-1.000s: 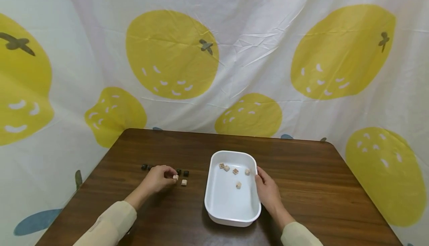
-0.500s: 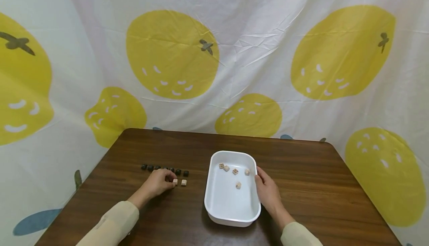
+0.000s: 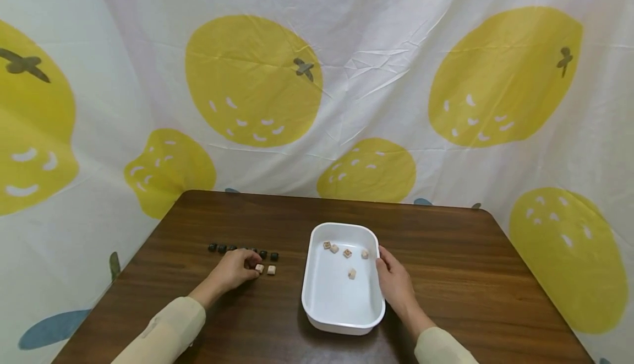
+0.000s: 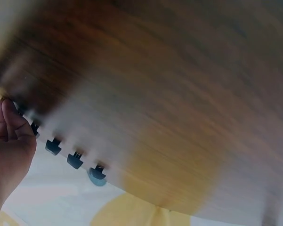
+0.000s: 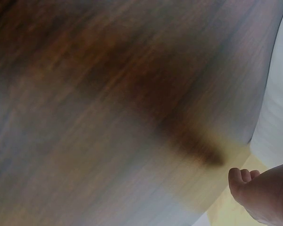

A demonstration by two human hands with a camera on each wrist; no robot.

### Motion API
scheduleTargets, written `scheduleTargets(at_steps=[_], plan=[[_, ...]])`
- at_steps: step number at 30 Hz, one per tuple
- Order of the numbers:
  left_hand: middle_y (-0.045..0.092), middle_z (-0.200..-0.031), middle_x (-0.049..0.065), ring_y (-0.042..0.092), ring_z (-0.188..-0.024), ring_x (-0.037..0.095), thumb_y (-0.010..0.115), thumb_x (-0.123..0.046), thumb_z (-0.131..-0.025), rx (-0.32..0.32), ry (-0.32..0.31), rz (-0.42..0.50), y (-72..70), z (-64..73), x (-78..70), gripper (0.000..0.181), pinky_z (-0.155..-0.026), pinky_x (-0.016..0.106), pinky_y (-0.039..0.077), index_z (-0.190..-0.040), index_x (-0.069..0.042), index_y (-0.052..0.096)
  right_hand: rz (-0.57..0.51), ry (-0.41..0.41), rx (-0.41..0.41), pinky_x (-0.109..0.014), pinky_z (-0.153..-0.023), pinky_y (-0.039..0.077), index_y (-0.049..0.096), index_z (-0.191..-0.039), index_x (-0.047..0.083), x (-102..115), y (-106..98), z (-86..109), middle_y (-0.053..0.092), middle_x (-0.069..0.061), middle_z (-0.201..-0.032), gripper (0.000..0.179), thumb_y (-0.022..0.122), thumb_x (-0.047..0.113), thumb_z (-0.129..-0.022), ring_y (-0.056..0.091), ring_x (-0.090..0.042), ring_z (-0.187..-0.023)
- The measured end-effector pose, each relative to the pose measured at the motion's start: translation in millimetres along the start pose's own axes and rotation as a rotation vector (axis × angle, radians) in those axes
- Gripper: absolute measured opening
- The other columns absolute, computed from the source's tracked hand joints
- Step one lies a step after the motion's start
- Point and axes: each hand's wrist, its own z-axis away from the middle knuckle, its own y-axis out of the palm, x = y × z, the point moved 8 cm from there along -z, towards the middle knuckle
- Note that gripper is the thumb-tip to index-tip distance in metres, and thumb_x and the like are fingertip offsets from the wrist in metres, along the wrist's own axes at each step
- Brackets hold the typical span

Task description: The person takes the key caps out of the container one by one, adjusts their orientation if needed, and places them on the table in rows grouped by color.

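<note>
In the head view, my left hand (image 3: 234,267) is low over the table, thumb and fingertips pinching a small cream block (image 3: 260,269). Just right of it stands another cream block (image 3: 271,270). A row of small black pieces (image 3: 274,256) runs behind them, partly hidden by the fingers; the left wrist view shows these black pieces (image 4: 75,160) with a wide body and narrow neck. My right hand (image 3: 396,282) grips the right side of a white tray (image 3: 342,328). Several cream blocks (image 3: 348,254) lie loose inside, mostly toward the far end.
The dark wooden table (image 3: 446,254) reaches back to a hanging cloth (image 3: 376,99) with yellow lemons printed on it. A strip of tabletop separates the rows from the tray.
My left hand has come slightly toward me, bringing the cream block down level with its neighbour and uncovering more black pieces. My right hand and the tray stay in place.
</note>
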Motion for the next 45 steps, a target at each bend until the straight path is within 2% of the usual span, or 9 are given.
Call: scheduleTargets(at_steps=[9,13,17,21,26,30,35,39,45], plan=[[0.064,-0.084,-0.003,0.058,-0.08,0.013,0.079,-0.008,-0.083,-0.008,-0.016,-0.005,1.0,0.6,1.6,0.014,-0.075,0.037,0.05,-0.096,-0.007,0.073,-0.009,-0.003,0.003,-0.056,-0.107,0.036,0.044,-0.148,0.003,0.8,-0.3,0.3,0.048,-0.023,-0.145,0.046,0.044,0.021,-0.106,0.044,-0.041,-0.133],[0.064,-0.087,-0.003,0.059,-0.081,0.013,0.079,-0.01,-0.084,-0.033,-0.017,0.003,-5.2,0.5,-4.5,0.017,-0.075,0.037,0.05,-0.099,-0.007,0.073,0.001,-0.018,-0.008,-0.055,-0.107,0.036,0.045,-0.147,0.002,3.5,-2.7,0.3,0.05,-0.023,-0.143,0.045,0.045,0.02,-0.105,0.046,-0.041,-0.132],[0.064,-0.091,-0.001,0.059,-0.082,0.013,0.076,-0.012,-0.087,-0.065,0.011,0.068,-15.1,-7.5,-31.8,0.021,-0.072,0.035,0.05,-0.107,-0.005,0.072,-0.012,-0.024,-0.018,-0.054,-0.106,0.037,0.047,-0.146,0.002,3.7,-6.9,-1.0,0.052,-0.024,-0.14,0.044,0.046,0.019,-0.105,0.047,-0.041,-0.13],[0.065,-0.094,-0.001,0.06,-0.084,0.013,0.074,-0.014,-0.09,-0.061,0.091,0.142,-12.4,-23.3,-78.6,0.021,-0.074,0.033,0.051,-0.108,-0.005,0.072,-0.051,-0.009,-0.018,-0.054,-0.105,0.039,0.049,-0.144,0.001,1.1,-10.3,-2.7,0.053,-0.025,-0.139,0.044,0.046,0.019,-0.104,0.05,-0.041,-0.128],[0.065,-0.093,0.001,0.058,-0.084,0.014,0.073,-0.014,-0.09,0.03,0.199,0.148,17.4,-45.2,-136.1,0.02,-0.074,0.031,0.051,-0.107,-0.003,0.073,-0.135,-0.006,0.006,-0.052,-0.104,0.04,0.049,-0.143,-0.002,0.9,-9.4,-6.8,0.054,-0.028,-0.136,0.043,0.048,0.011,-0.102,0.052,-0.04,-0.125],[0.066,-0.091,0.004,0.059,-0.085,0.018,0.074,-0.013,-0.089,0.134,0.281,0.096,48.7,-60.5,-166.6,0.023,-0.075,0.029,0.049,-0.107,0.0,0.073,-0.177,-0.028,0.03,-0.049,-0.102,0.042,0.051,-0.139,-0.007,5.8,-9.2,-11.6,0.057,-0.03,-0.131,0.043,0.052,0.004,-0.098,0.054,-0.04,-0.12],[0.07,-0.092,0.01,0.063,-0.089,0.025,0.077,-0.009,-0.085,0.193,0.374,-0.001,78.4,-72.7,-182.2,0.02,-0.078,0.028,0.049,-0.102,-0.001,0.075,-0.189,0.006,0.083,-0.049,-0.101,0.041,0.052,-0.139,-0.004,5.3,-9.0,-15.9,0.057,-0.029,-0.131,0.044,0.056,0.005,-0.097,0.055,-0.039,-0.12],[0.072,-0.09,0.007,0.065,-0.088,0.023,0.077,-0.01,-0.084,0.226,0.414,-0.087,94.5,-78.2,-188.8,0.019,-0.078,0.026,0.049,-0.101,-0.002,0.076,-0.225,0.019,0.12,-0.049,-0.102,0.04,0.05,-0.142,-0.003,3.0,-7.3,-17.5,0.056,-0.029,-0.132,0.046,0.055,0.005,-0.097,0.055,-0.039,-0.12],[0.069,-0.083,0.002,0.059,-0.076,0.012,0.076,-0.018,-0.085,0.308,0.394,-0.21,116.4,-83.0,-192.9,0.022,-0.073,0.023,0.046,-0.104,-0.007,0.077,-0.283,0.039,0.14,-0.053,-0.102,0.04,0.046,-0.144,-0.004,0.9,-5.8,-15.9,0.053,-0.03,-0.135,0.047,0.052,0.004,-0.098,0.054,-0.039,-0.122]])
